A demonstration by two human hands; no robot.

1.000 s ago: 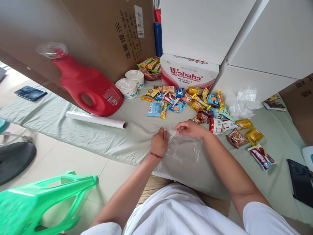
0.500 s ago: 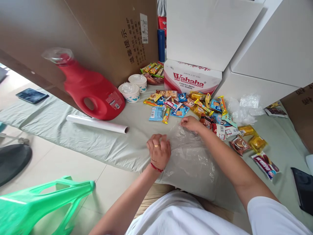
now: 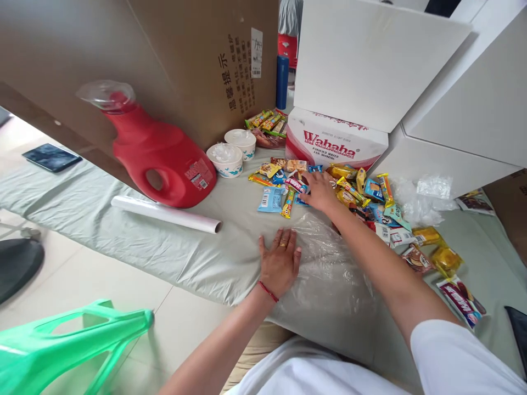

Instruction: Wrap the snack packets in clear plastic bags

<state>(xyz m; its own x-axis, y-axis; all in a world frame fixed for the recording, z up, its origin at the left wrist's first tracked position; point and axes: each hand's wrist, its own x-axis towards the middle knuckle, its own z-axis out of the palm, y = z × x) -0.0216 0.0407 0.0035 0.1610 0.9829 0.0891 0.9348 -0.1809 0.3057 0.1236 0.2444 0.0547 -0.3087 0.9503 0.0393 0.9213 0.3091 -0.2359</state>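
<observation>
My left hand (image 3: 280, 262) lies flat on the grey-green cloth with its fingers stretched out, at the left edge of a clear plastic bag (image 3: 333, 277). The bag is spread flat in front of me. Over the pile of wrapped snacks, my right hand (image 3: 321, 191) reaches with fingers apart and hides some of the packets. Just left of its fingertips is a purple-and-white snack packet (image 3: 295, 183). A light blue packet (image 3: 270, 199) and a slim yellow wrapped bar (image 3: 288, 203) lie at the pile's near left side.
Behind the snacks stands a Wahaha carton (image 3: 335, 144). Two paper bowls (image 3: 225, 167), a red jug (image 3: 164, 159) and a white roll (image 3: 167, 214) are on the left. Crumpled clear plastic (image 3: 428, 197) sits at right. A green stool (image 3: 78, 340) stands on the floor.
My right hand has left the clear bag and moved forward over the snacks, its fingers spreading. My left hand has flattened from a curled pose. The view has shifted slightly.
</observation>
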